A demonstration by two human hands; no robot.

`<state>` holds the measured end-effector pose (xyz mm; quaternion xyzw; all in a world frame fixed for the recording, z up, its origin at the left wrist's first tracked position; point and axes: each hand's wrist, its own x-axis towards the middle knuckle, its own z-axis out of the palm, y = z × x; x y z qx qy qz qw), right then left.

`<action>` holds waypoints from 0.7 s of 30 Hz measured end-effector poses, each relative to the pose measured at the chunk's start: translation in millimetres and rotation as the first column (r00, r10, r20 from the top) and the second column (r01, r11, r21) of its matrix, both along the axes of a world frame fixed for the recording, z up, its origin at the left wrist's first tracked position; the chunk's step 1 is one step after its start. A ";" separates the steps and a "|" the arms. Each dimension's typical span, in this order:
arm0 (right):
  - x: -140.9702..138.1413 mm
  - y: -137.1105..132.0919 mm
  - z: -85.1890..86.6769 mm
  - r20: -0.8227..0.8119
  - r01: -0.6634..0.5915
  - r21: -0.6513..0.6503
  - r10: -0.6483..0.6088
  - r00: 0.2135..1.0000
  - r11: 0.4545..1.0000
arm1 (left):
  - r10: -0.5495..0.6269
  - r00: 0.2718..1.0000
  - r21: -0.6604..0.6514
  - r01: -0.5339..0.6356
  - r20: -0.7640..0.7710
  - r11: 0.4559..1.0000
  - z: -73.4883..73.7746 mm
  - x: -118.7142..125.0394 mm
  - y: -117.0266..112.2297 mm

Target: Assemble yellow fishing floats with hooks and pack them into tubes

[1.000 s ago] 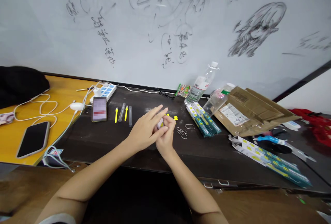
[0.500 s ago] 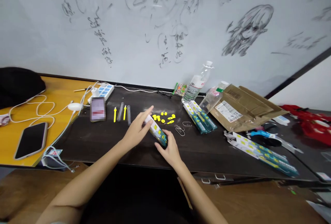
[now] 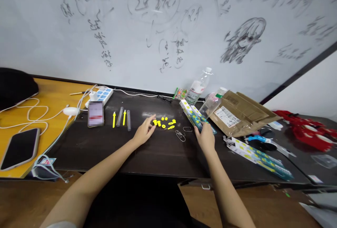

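Observation:
My left hand (image 3: 144, 131) rests low over the dark table with thumb and fingers apart. Its fingertips are beside several small yellow plastic pieces (image 3: 163, 126), and nothing shows in its grasp. To the right, my right hand (image 3: 206, 137) grips the near end of a slim green-and-white printed cardboard box (image 3: 190, 111). A similar box (image 3: 199, 112) lies alongside; my fingers partly hide both. Between the hands are white paper clips or wire loops (image 3: 180, 136). Farther left lie two clear tubes (image 3: 129, 120) and two yellow sticks (image 3: 114, 119).
Behind the boxes stand a water bottle (image 3: 197, 89) and a second clear bottle (image 3: 212, 102), near a brown cardboard mailer (image 3: 238, 112). More printed boxes (image 3: 259, 156) and scissors (image 3: 273, 145) lie right. A power strip (image 3: 101, 96), cables and a phone (image 3: 21, 149) are left.
Both hands have parted from the box held between them. My right hand has moved right to the boxes near the bottle; my left hand has lowered beside the yellow pieces.

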<state>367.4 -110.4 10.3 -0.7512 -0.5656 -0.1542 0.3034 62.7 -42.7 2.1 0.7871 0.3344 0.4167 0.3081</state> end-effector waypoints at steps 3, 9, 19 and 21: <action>21.2 12.8 -9.6 0.214 0.136 -0.053 -0.122 0.969 0.989 | 0.009 0.995 0.020 -0.007 -0.102 1.000 -10.2 -4.6 -0.7; 27.3 16.9 -26.1 0.256 0.274 -0.020 -0.260 0.931 0.962 | -0.003 0.991 0.002 0.003 -0.136 1.000 -12.3 -4.8 -0.8; 42.5 6.8 -22.5 0.183 0.321 0.010 -0.318 0.930 0.947 | -0.006 0.987 -0.031 0.001 -0.158 1.000 -11.1 -3.3 -1.0; 46.1 1.7 -22.2 0.148 0.291 0.038 -0.293 0.945 0.956 | 0.000 0.987 -0.038 -0.006 -0.161 0.999 -10.7 -3.7 -1.6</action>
